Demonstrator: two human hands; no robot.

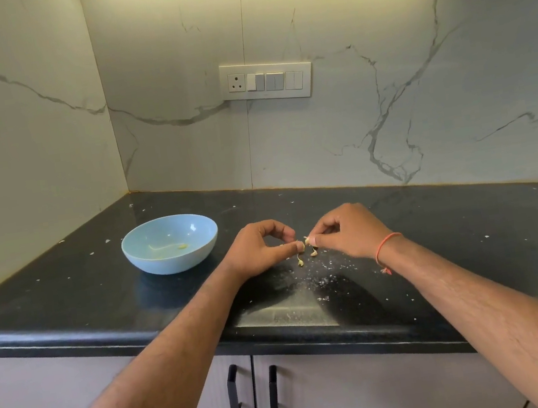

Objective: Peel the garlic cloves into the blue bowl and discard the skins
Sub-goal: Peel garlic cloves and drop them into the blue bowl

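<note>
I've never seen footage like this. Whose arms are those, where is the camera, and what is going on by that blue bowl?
No machine here: these are a person's two bare arms, filmed by one wide-angle camera worn on the head, looking forward and down. That is why both arms reach in from the bottom of the picture.

The left hand and the right hand meet over a black countertop. Their fingers pinch a small garlic clove between them, with bits of skin hanging off it, so it is being peeled.

To the left stands the blue bowl, with something small and pale yellow inside, probably garlic already peeled. White skin flakes lie scattered on the counter below the hands. A switch panel sits on the marble wall behind.
</note>
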